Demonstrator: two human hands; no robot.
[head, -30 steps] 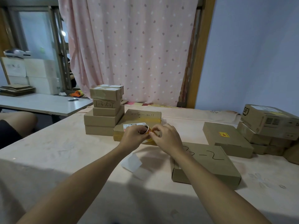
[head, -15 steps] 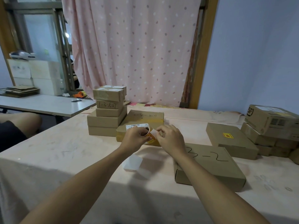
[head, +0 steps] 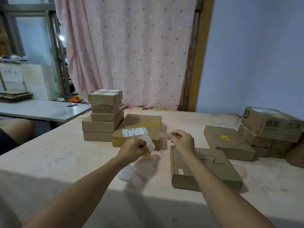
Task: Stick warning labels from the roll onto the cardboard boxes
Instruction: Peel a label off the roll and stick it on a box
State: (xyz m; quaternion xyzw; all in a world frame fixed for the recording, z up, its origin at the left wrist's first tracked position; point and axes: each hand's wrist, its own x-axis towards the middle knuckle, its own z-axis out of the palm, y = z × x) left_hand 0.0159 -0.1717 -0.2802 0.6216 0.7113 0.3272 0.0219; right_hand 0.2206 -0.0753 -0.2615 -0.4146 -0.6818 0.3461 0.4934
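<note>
We work at a pale pink table (head: 57, 153), scuffed and smudged, with cardboard boxes set about it. Our left hand (head: 132, 148) curls round the label roll (head: 145, 152), held just above the table in front of the labelled box (head: 139, 122), which carries a white shipping slip. A white backing strip (head: 150, 143) loops up off the roll. Our right hand (head: 182, 142) pinches one peeled label (head: 163, 134) between thumb and finger, in the air by that box's right end and apart from the roll. The label is blurred and we cannot read it.

Under the right forearm lies a flat box (head: 218, 170) with a pen scrawl. Beyond it a second flat box (head: 230, 148) bears a yellow sticker (head: 225, 137). A left stack (head: 102, 124) and a right stack (head: 271, 127) of boxes stand at the table's sides. Paper scraps (head: 128, 171) lie beside the left wrist.

Behind hang a pink dotted curtain (head: 131, 55), a wooden post (head: 199, 63) and a blue wall (head: 255, 55). A grey side table (head: 41, 109) stands at the left.
</note>
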